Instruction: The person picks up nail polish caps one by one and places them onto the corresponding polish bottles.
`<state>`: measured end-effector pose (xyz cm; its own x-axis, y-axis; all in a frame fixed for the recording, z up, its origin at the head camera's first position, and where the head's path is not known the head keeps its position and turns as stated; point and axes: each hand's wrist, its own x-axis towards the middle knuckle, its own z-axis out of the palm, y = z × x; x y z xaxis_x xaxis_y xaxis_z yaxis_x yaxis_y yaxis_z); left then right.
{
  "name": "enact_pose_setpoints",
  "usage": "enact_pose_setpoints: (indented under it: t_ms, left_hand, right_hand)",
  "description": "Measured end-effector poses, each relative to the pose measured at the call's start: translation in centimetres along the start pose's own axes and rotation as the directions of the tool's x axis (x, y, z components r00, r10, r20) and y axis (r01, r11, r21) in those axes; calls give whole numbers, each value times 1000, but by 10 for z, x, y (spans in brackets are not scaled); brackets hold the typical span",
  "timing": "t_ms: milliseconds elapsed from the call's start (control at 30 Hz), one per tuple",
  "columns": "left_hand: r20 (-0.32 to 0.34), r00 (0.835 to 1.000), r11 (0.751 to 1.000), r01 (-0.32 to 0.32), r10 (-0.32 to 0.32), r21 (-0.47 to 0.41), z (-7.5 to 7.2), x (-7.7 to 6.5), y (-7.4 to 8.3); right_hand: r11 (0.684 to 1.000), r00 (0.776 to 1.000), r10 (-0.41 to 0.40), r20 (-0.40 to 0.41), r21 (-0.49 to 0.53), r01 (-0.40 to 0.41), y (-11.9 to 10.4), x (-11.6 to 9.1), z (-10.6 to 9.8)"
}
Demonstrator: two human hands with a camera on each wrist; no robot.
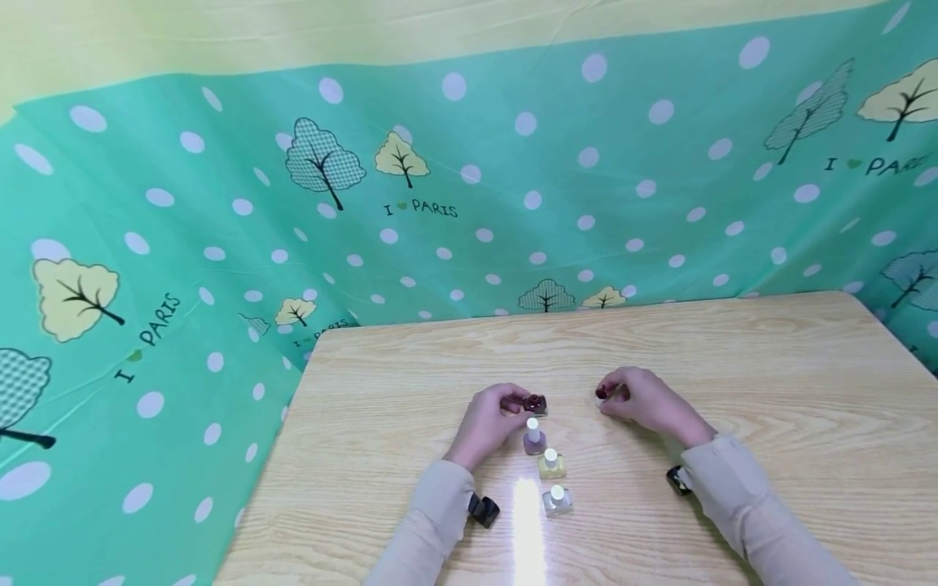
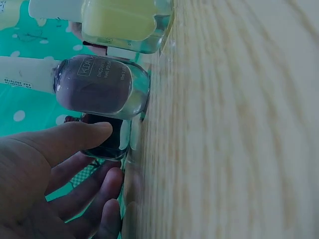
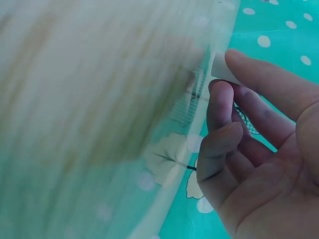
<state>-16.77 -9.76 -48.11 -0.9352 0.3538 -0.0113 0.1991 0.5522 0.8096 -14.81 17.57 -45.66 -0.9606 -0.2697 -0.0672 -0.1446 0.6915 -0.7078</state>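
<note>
My left hand (image 1: 485, 422) holds a dark red nail polish bottle (image 1: 537, 405) upright on the table; its white cap is off and the dark neck shows. In the left wrist view the thumb presses the side of that bottle, with the other fingers beyond it. To the right, my right hand (image 1: 645, 400) pinches a white cap (image 3: 223, 68) between thumb and fingers, just above the table. Something dark red shows at this cap in the head view. A mauve nail polish bottle (image 1: 534, 439), white cap on, stands close beside the left hand.
Nearer me on the wooden table (image 1: 396, 366) stand a pale yellow nail polish bottle (image 1: 551, 464) and a clear one (image 1: 558, 501), both white-capped. Black wrist straps (image 1: 484, 511) show at the sleeves. A green patterned curtain (image 1: 440, 146) hangs behind the table.
</note>
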Motion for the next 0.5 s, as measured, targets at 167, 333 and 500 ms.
enact_pose_setpoints:
  t_ms: [167,333,500]
  left_hand:
    - [-8,1000,1000,-3,3,-18,1,-1,-1]
    - [-30,999,998,11,-13,-63,-1,-5,-4]
    - [-65,998,998,13,-18,-69,-4,-11,-7]
  right_hand:
    - [1000,1000,5,-27,-11,-5,-3,-4,-4]
    - [1000,999,7,-38,30,-6,-7,-8,-9]
    - [999,998,2,-58,40,0,-9,-12,-11]
